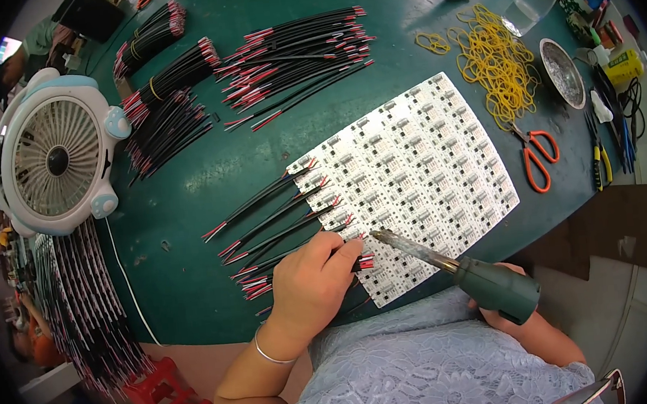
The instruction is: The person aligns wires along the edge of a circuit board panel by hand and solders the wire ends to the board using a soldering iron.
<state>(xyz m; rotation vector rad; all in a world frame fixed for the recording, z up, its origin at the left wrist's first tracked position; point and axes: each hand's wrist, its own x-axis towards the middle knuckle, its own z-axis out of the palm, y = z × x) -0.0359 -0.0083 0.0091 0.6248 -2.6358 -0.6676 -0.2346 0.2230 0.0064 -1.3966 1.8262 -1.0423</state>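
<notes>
A white panel of circuit boards [420,159] lies tilted on the green table [185,206]. Along its left edge, several short black wires [250,201] with red and white ends reach onto the boards. My left hand [311,276] rests at the panel's lower left corner, its thumb and forefinger pinched on wires [363,263] whose red and white ends stick out beside the fingers. My right hand [502,313], partly hidden, is closed around the green handle of a soldering iron [496,287]. The iron's metal tip is at the board, just right of my left fingertips.
Wire bundles [174,73] and loose wires [295,54] lie at the back. A white fan [58,160] stands left, above hanging wired strips [78,300]. To the right are yellow rubber bands [492,64], orange-handled scissors [539,156], a metal bowl [562,73], a bottle [537,2] and pliers [600,155].
</notes>
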